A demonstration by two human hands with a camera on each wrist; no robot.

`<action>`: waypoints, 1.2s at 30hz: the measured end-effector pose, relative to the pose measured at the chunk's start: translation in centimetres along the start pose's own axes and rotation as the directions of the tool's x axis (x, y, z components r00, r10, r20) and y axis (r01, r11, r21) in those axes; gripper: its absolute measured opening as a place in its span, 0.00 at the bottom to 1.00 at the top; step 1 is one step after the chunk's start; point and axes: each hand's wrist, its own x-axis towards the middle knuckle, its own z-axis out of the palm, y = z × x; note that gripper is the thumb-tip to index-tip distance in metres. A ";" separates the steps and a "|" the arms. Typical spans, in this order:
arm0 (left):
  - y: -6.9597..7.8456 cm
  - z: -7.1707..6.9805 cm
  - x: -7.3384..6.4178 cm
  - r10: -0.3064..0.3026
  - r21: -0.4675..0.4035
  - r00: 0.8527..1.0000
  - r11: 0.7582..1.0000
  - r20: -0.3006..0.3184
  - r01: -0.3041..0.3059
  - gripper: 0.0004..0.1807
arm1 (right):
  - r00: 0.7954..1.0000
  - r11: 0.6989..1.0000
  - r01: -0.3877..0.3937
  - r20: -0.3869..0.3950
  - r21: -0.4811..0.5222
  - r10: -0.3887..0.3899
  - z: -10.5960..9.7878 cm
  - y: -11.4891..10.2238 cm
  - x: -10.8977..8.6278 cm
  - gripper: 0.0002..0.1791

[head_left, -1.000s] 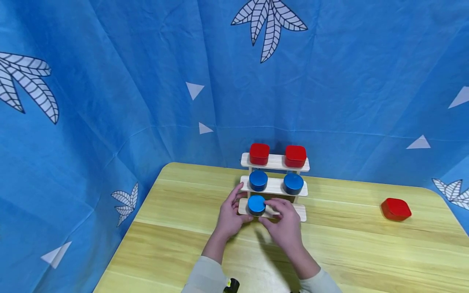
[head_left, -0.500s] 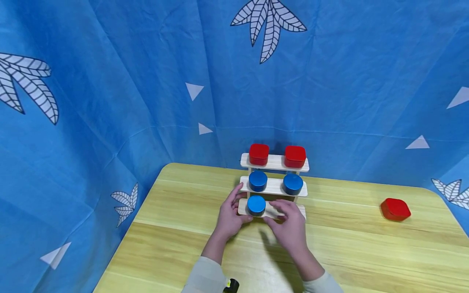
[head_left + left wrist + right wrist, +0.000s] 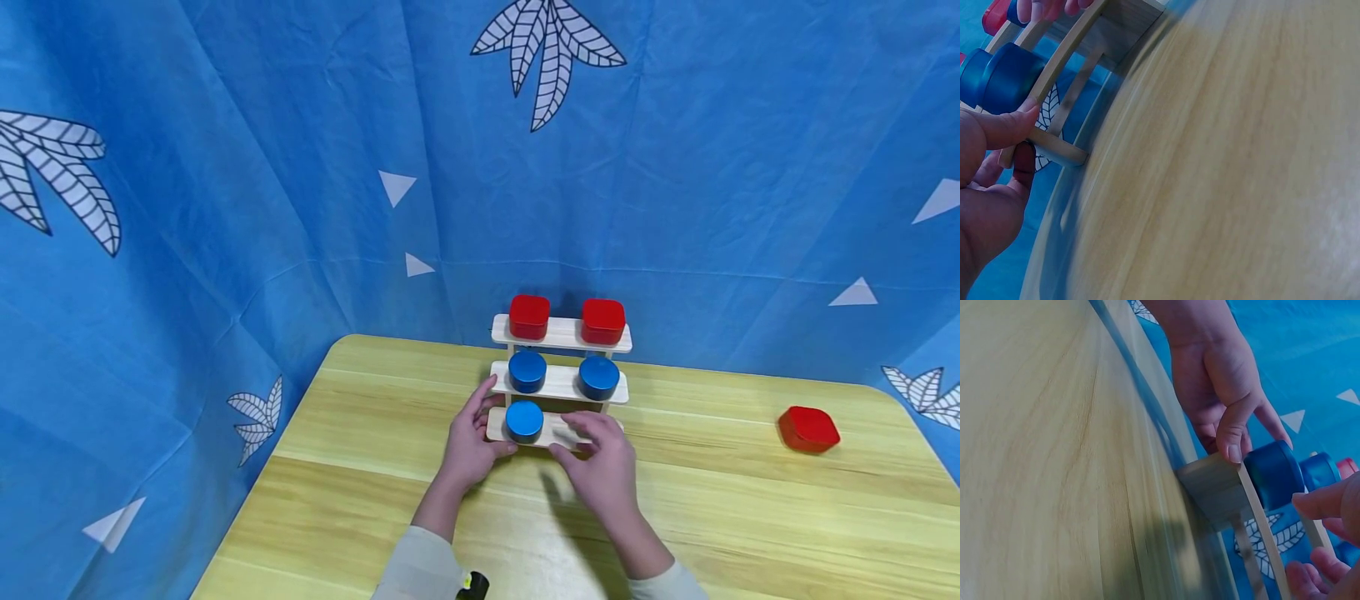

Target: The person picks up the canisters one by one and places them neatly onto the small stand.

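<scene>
A small three-tier wooden rack (image 3: 551, 428) stands on the table, pale and stepped. On the left part of its lowest shelf sits a round blue container (image 3: 524, 419). My left hand (image 3: 468, 446) holds that shelf's left end; in the left wrist view its thumb (image 3: 1013, 128) lies along the front edge with fingers curled beneath. My right hand (image 3: 607, 467) is over the lowest shelf's right half, thumb and fingers spread apart with nothing between them. In the right wrist view, a gap separates my right fingertips (image 3: 1307, 503) from the nearby blue container (image 3: 1272, 475).
Two round blue containers (image 3: 598, 377) share the middle shelf. Two rounded-square red containers (image 3: 603, 322) stand on the top one. Another red container (image 3: 809, 429) lies on the wooden table (image 3: 720, 517) at the right. A blue patterned curtain (image 3: 322, 167) hangs behind and at the left.
My right hand has let go of the blue container on the lowest shelf and moved right, away from it. My left hand stays on the rack's left end.
</scene>
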 end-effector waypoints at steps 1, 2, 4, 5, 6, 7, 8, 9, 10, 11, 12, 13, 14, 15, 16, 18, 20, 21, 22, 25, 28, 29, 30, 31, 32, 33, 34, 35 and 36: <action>0.0 0.0 0.0 0.005 -0.001 1.000 1.000 -0.001 -0.005 0.62 | 1.000 1.000 0.001 -0.002 -0.003 -0.001 0.0 0.0 0.0 0.24; -0.1 0.0 0.0 0.010 -0.004 1.000 1.000 -0.001 -0.010 0.62 | 1.000 1.000 0.003 -0.003 -0.005 -0.003 -0.1 0.1 0.0 0.24; -0.1 0.0 0.0 0.014 -0.002 1.000 1.000 -0.003 -0.014 0.62 | 1.000 1.000 0.002 -0.006 -0.009 -0.002 -0.2 0.2 0.0 0.24; 0.0 0.0 0.0 0.014 0.001 1.000 1.000 -0.005 -0.014 0.62 | 1.000 1.000 0.002 -0.007 -0.010 -0.002 -0.2 0.2 0.0 0.24; 0.0 0.0 0.0 0.013 0.004 1.000 1.000 -0.007 -0.013 0.63 | 1.000 1.000 0.000 -0.009 -0.013 0.000 -0.3 0.2 0.0 0.24; 0.0 0.1 0.0 0.012 0.007 1.000 1.000 -0.009 -0.012 0.63 | 1.000 1.000 -0.001 -0.010 -0.011 0.001 -0.3 0.2 0.0 0.24; 0.0 0.1 0.0 0.010 0.010 1.000 1.000 -0.010 -0.010 0.63 | 1.000 1.000 -0.001 -0.012 -0.009 0.001 -0.4 0.3 0.0 0.24; 0.0 0.1 0.0 0.006 0.013 1.000 1.000 -0.012 -0.006 0.63 | 1.000 1.000 -0.001 -0.014 -0.012 0.001 -0.4 0.3 0.0 0.24; 0.0 0.1 0.0 0.004 0.015 1.000 1.000 -0.014 -0.004 0.63 | 1.000 1.000 0.000 -0.016 -0.013 0.000 -0.5 0.3 0.0 0.24; 0.0 0.1 0.0 0.002 0.015 1.000 1.000 -0.014 -0.002 0.63 | 1.000 1.000 0.003 -0.019 -0.014 -0.003 -0.6 0.3 0.0 0.24; 0.0 0.1 0.0 0.001 0.013 1.000 1.000 -0.013 -0.001 0.63 | 1.000 1.000 0.006 -0.021 -0.012 -0.006 -0.6 0.4 0.0 0.24; 0.0 0.1 0.1 -0.001 0.009 1.000 1.000 -0.012 0.001 0.63 | 1.000 1.000 0.013 -0.024 -0.009 -0.013 -0.7 0.4 0.0 0.23; 0.0 0.1 0.1 -0.003 0.006 1.000 1.000 -0.011 0.003 0.63 | 0.999 1.000 0.017 -0.027 -0.012 -0.018 -0.7 0.4 0.0 0.23; 0.0 0.1 0.1 -0.005 0.004 1.000 1.000 -0.010 0.005 0.64 | 0.999 1.000 0.023 -0.030 -0.011 -0.023 -0.8 0.4 0.0 0.23; 0.0 0.1 0.1 -0.006 0.001 1.000 1.000 -0.010 0.006 0.64 | 0.999 1.000 0.027 -0.032 -0.009 -0.028 -0.8 0.4 0.0 0.23; 0.0 0.1 0.1 -0.008 -0.004 1.000 1.000 -0.008 0.008 0.64 | 0.998 0.999 0.039 -0.040 -0.007 -0.040 -1.0 0.5 0.0 0.23; 0.0 0.1 0.1 -0.010 -0.005 1.000 1.000 -0.007 0.010 0.64 | 0.998 0.999 0.043 -0.047 -0.008 -0.043 -1.1 0.6 0.0 0.23; 0.1 0.1 0.1 -0.011 -0.006 1.000 1.000 -0.007 0.011 0.64 | 0.998 0.999 0.044 -0.050 -0.008 -0.044 -1.1 0.6 0.0 0.23; 0.1 0.1 0.1 -0.012 -0.005 1.000 1.000 -0.007 0.012 0.63 | 0.998 0.999 0.042 -0.052 -0.010 -0.043 -1.1 0.7 0.0 0.23; 0.1 0.1 0.2 -0.013 -0.003 1.000 1.000 -0.008 0.013 0.63 | 0.998 0.999 0.034 -0.057 -0.010 -0.034 -1.3 0.8 0.1 0.22; 0.1 0.1 0.2 -0.014 -0.004 1.000 1.000 -0.008 0.014 0.63 | 0.998 1.000 0.023 -0.060 -0.012 -0.024 -1.4 0.8 0.1 0.22; 0.1 0.1 0.2 -0.015 -0.004 1.000 1.000 -0.008 0.015 0.63 | 0.998 1.000 0.019 -0.060 -0.012 -0.020 -1.4 0.8 0.1 0.22; 0.1 0.1 0.2 -0.017 -0.004 1.000 1.000 -0.009 0.017 0.63 | 0.998 1.000 0.016 -0.062 -0.014 -0.016 -1.4 0.8 0.1 0.22; 0.1 0.1 0.1 -0.019 -0.003 1.000 1.000 -0.009 0.019 0.63 | 0.998 1.000 0.013 -0.063 -0.018 -0.014 -1.5 0.8 0.1 0.22; 0.0 0.1 0.1 -0.022 -0.004 1.000 1.000 -0.009 0.022 0.63 | 0.998 1.000 0.010 -0.064 -0.021 -0.012 -1.5 0.8 0.1 0.22; 0.0 0.1 0.1 -0.024 -0.004 1.000 1.000 -0.010 0.024 0.63 | 0.998 1.000 0.009 -0.065 -0.023 -0.011 -1.5 0.9 0.1 0.22; 0.0 0.1 0.1 -0.024 -0.003 1.000 1.000 -0.011 0.024 0.63 | 0.998 1.000 0.009 -0.068 -0.025 -0.011 -1.6 0.9 0.1 0.22; 0.0 0.1 0.1 -0.024 -0.003 1.000 1.000 -0.012 0.024 0.63 | 0.997 1.000 0.008 -0.070 -0.028 -0.010 -1.6 1.0 0.1 0.22; 0.0 0.1 0.1 -0.023 -0.004 1.000 1.000 -0.012 0.023 0.63 | 0.997 1.000 0.008 -0.073 -0.027 -0.010 -1.6 1.0 0.1 0.22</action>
